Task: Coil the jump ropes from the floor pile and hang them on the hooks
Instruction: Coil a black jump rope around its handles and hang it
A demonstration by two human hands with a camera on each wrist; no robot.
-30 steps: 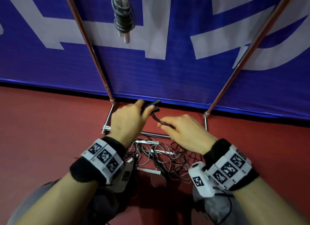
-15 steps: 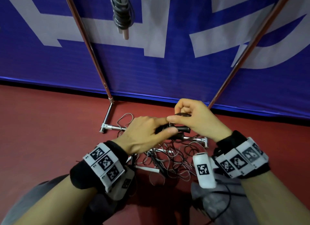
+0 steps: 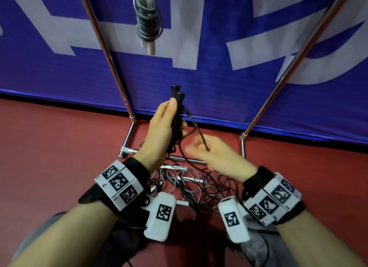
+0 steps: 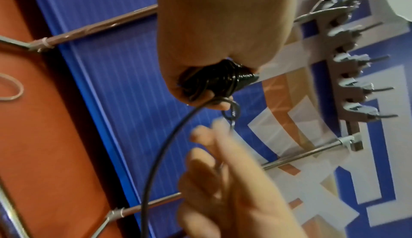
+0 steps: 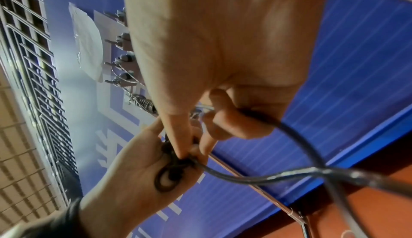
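A slanted copper-coloured metal rack pole (image 3: pixel 111 61) rises at the left against the blue banner with large white lettering (image 3: pixel 199 83). Just right of it, far and high, a grey coiled jump rope with white handles (image 3: pixel 147 21) hangs from above. Below, the left hand (image 3: pixel 159 133) stands upright, fingers wrapped around the paired black handles of a black jump rope (image 3: pixel 176 115), its cord partly wound about them. A loose strand runs rightward to the right hand (image 3: pixel 215 155), which is blurred but seems to pinch the cord between thumb and fingers. Near the wrists, a tangled pile of thin ropes (image 3: pixel 191 183) lies on the red floor (image 3: pixel 49 147), across the rack's chrome base bar (image 3: pixel 179 158). A second slanted pole (image 3: pixel 298 57) stands at the right.
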